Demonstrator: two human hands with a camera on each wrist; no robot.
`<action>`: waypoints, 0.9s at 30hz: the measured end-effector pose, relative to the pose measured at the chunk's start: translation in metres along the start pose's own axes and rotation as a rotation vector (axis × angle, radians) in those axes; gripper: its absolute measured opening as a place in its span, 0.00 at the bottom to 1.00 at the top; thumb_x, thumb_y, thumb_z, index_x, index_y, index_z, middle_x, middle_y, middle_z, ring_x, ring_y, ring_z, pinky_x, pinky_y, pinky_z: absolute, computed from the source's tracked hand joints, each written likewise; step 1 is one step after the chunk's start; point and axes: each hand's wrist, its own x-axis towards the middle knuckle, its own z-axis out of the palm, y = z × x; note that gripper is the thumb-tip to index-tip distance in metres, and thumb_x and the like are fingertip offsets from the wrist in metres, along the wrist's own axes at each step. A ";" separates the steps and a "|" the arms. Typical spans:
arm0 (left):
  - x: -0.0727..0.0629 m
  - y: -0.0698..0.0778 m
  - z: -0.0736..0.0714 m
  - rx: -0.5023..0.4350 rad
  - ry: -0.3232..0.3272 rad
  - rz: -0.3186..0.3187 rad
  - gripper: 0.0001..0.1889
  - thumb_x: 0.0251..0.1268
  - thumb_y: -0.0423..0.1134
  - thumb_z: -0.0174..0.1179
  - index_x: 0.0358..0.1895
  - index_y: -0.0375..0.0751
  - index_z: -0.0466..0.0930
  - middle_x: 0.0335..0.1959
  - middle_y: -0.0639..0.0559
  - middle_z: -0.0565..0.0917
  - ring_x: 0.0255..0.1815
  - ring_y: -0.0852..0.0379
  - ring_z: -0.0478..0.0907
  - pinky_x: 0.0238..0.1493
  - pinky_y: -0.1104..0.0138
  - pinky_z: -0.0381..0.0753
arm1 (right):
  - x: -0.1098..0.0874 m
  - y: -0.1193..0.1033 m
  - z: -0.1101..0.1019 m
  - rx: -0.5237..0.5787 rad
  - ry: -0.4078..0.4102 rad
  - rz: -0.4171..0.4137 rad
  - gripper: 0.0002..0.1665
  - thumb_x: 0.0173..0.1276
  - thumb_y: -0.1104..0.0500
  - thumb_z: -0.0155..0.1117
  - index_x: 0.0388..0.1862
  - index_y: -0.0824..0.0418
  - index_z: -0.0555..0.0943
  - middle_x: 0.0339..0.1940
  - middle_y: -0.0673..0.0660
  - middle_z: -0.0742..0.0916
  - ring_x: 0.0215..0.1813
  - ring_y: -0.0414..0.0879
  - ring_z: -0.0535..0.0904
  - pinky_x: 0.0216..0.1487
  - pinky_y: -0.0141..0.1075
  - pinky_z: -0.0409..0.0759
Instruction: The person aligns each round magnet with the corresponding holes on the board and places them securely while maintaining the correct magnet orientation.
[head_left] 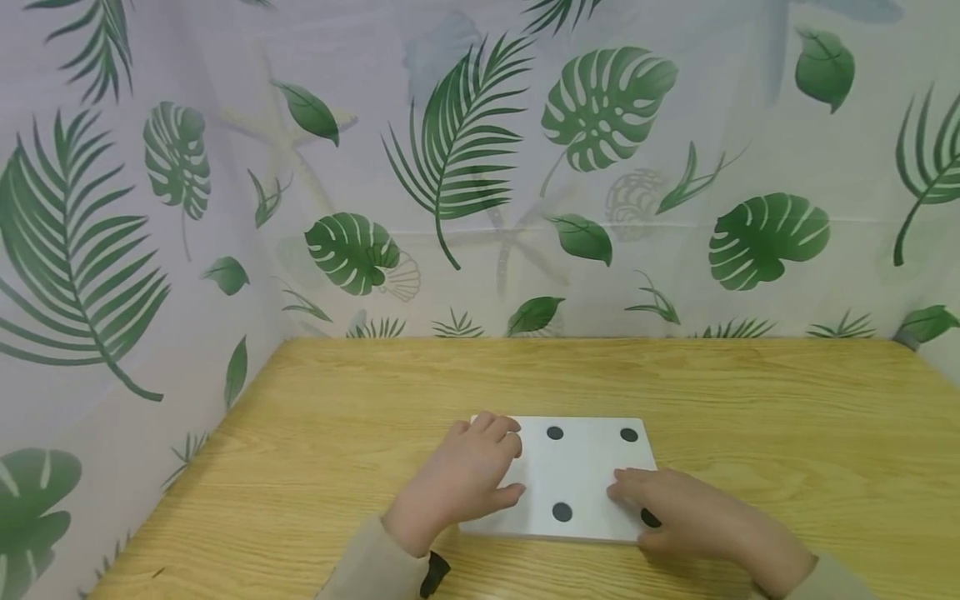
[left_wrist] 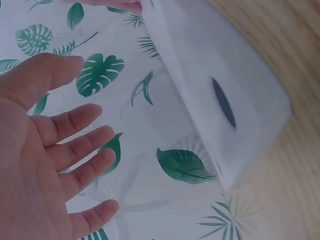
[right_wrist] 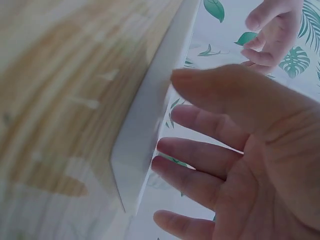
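A flat white rectangular board with several round black dots lies on the wooden table. Over its left end is my left hand, palm down and fingers spread and loosely bent. In the left wrist view, nothing sits between that hand's fingers, and the board is apart from them. My right hand is at the board's near right corner, its fingers reaching over the surface and partly covering a dot. In the right wrist view, its thumb and fingertips overlap the board's edge, with the fingers relaxed.
The wooden table extends around the board. Behind it and along the left hangs a white cloth printed with green leaves. A small black object shows beside the left sleeve.
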 end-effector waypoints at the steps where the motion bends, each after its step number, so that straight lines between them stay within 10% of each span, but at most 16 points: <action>1: 0.000 0.001 -0.001 0.008 0.009 0.000 0.17 0.54 0.54 0.56 0.41 0.47 0.74 0.52 0.54 0.70 0.52 0.55 0.65 0.45 0.60 0.66 | 0.000 0.000 0.000 0.001 0.003 0.000 0.27 0.49 0.59 0.67 0.50 0.65 0.75 0.55 0.64 0.75 0.56 0.58 0.69 0.53 0.50 0.65; 27: -0.001 0.004 -0.007 -0.002 0.168 -0.090 0.29 0.53 0.60 0.55 0.52 0.43 0.70 0.53 0.50 0.70 0.54 0.54 0.65 0.46 0.58 0.67 | 0.007 -0.036 -0.043 -0.196 0.463 -0.033 0.31 0.50 0.52 0.67 0.53 0.63 0.74 0.54 0.63 0.75 0.52 0.58 0.71 0.48 0.53 0.67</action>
